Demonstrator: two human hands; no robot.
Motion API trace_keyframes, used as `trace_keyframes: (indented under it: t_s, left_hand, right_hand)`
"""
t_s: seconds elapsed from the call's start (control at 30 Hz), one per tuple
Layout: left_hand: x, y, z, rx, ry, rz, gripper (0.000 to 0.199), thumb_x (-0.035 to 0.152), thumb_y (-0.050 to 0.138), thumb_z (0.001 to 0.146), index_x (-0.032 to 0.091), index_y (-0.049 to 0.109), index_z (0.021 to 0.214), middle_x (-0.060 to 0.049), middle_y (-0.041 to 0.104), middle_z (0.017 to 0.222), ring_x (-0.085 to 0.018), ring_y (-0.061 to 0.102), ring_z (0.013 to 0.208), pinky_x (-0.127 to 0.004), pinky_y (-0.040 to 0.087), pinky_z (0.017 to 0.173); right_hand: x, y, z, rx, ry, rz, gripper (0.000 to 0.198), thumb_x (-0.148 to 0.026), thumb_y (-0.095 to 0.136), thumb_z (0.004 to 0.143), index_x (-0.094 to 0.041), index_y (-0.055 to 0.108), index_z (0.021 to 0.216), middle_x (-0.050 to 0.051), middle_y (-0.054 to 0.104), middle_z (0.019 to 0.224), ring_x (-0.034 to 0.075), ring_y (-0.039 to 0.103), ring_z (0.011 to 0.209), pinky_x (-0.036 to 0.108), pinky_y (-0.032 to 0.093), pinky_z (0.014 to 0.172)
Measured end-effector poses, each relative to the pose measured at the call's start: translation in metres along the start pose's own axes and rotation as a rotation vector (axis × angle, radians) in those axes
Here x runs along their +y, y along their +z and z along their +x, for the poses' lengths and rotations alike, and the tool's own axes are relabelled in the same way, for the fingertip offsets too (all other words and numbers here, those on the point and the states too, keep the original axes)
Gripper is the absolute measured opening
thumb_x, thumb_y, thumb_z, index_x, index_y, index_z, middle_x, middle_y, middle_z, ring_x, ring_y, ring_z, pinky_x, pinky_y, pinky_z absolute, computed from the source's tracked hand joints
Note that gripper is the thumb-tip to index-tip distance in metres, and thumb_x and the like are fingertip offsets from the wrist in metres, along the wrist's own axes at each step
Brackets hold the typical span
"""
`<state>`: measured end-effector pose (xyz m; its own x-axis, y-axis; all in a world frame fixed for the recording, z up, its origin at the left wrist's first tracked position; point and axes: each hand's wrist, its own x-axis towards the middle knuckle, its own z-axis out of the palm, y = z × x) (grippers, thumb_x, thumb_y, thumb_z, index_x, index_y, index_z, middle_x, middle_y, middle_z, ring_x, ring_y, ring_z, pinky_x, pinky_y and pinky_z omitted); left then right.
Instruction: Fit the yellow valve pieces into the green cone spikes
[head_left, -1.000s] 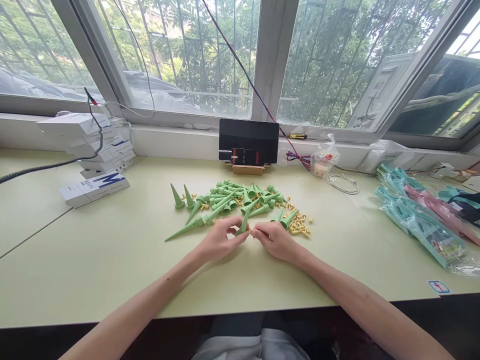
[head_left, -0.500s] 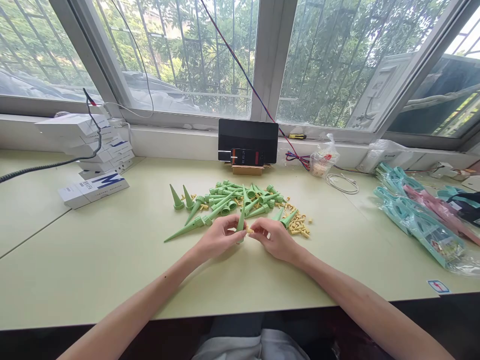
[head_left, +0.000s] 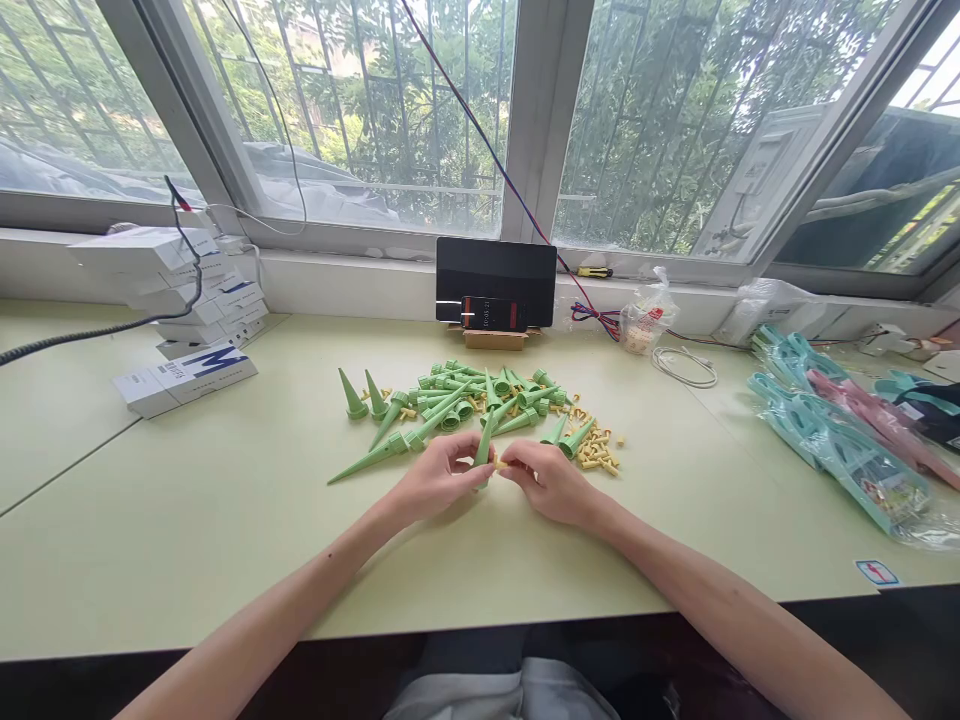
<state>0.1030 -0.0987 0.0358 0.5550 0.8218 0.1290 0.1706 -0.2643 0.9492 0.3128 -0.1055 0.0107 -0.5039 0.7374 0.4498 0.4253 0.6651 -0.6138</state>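
Near the middle of the table, my left hand (head_left: 444, 474) is closed around a green plastic spike (head_left: 484, 440), its pointed end up. My right hand (head_left: 551, 482) pinches a small yellow peg (head_left: 499, 463) against the spike's side, close to my left fingertips. How far the peg sits in the spike is hidden by the fingers. Just beyond my hands lies a heap of green spikes (head_left: 457, 385), some lying down and some upright. A pile of yellow pegs (head_left: 598, 447) is to the right of my right hand, with two green spikes beside it.
White boxes (head_left: 184, 380) are stacked at the left. A phone (head_left: 493, 314) leans on a dark screen (head_left: 496, 265) at the back. On the right are a coiled white cable (head_left: 684, 367), a plastic bag (head_left: 646, 315) and wrapped teal items (head_left: 840, 450). The table's edge runs below my forearms.
My right fingers have closed in a little on the yellow peg by the spike. The spike in my left hand tilts slightly more to the right. The rest is unmoved.
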Motion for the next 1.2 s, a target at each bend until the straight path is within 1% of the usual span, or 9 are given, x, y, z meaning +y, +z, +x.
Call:
trace_keyframes:
  t_s: [0.4,0.63,0.73,0.83,0.97,1.03,1.2]
  left_hand:
    - [0.0002,0.0012,-0.0003,-0.002,0.042,0.063,0.018,0.034,0.061,0.089,0.017,0.067,0.091,-0.004,0.065,0.088,-0.017,0.06,0.083,-0.028,0.053,0.075]
    - [-0.0006,0.0009,-0.0007,-0.01,0.073,0.12,0.018,0.032,0.059,0.09,0.016,0.067,0.092,-0.004,0.066,0.089,-0.017,0.059,0.084,-0.029,0.052,0.078]
    - [-0.0018,-0.0001,-0.0006,-0.005,0.066,0.118,0.017,0.031,0.06,0.09,0.017,0.067,0.092,-0.003,0.066,0.089,-0.017,0.06,0.084,-0.029,0.052,0.079]
    - [-0.0019,-0.001,-0.0003,0.022,0.044,0.109,0.018,0.033,0.06,0.09,0.017,0.067,0.092,-0.003,0.067,0.089,-0.018,0.061,0.085,-0.03,0.052,0.079]
    - [0.0003,-0.0009,-0.0001,0.024,0.027,0.09,0.021,0.037,0.061,0.089,0.017,0.067,0.092,-0.005,0.068,0.092,-0.02,0.064,0.089,-0.032,0.054,0.081]
    - [0.0013,-0.0005,-0.0001,0.014,0.03,0.087,0.021,0.037,0.061,0.089,0.017,0.067,0.091,-0.005,0.069,0.092,-0.02,0.064,0.089,-0.032,0.054,0.082]
    - [-0.0006,-0.0002,0.0002,0.001,0.029,0.086,0.019,0.035,0.062,0.089,0.018,0.069,0.091,-0.004,0.07,0.092,-0.019,0.064,0.088,-0.03,0.054,0.083]
  right_hand:
    - [0.0027,0.0024,-0.0012,-0.053,-0.026,-0.046,0.026,-0.023,0.04,0.101,-0.021,0.041,0.075,-0.001,0.047,0.071,0.015,0.039,0.065,0.027,0.033,0.063]
    - [-0.0004,0.0013,-0.0002,-0.086,-0.016,-0.034,0.028,-0.023,0.038,0.101,-0.021,0.036,0.072,-0.002,0.043,0.068,0.014,0.034,0.062,0.026,0.03,0.061]
    - [-0.0018,0.0006,0.0007,-0.078,-0.007,-0.008,0.029,-0.024,0.038,0.101,-0.021,0.038,0.072,-0.003,0.044,0.067,0.013,0.035,0.061,0.026,0.03,0.061]
    - [-0.0047,-0.0009,0.0019,-0.055,0.012,0.014,0.028,-0.025,0.041,0.102,-0.02,0.045,0.074,-0.001,0.049,0.07,0.014,0.042,0.064,0.026,0.034,0.062]
    - [-0.0067,-0.0017,0.0023,-0.031,0.02,0.013,0.016,-0.025,0.052,0.098,-0.019,0.055,0.083,0.0,0.055,0.075,0.015,0.047,0.067,0.025,0.037,0.063]
    - [-0.0052,-0.001,0.0018,-0.026,0.013,0.013,0.014,-0.022,0.055,0.096,-0.019,0.055,0.082,0.0,0.055,0.074,0.014,0.047,0.066,0.025,0.037,0.062]
    - [0.0015,0.0015,-0.0005,-0.033,-0.01,-0.002,0.021,-0.022,0.053,0.096,-0.02,0.05,0.076,-0.001,0.052,0.072,0.015,0.045,0.066,0.025,0.034,0.062]
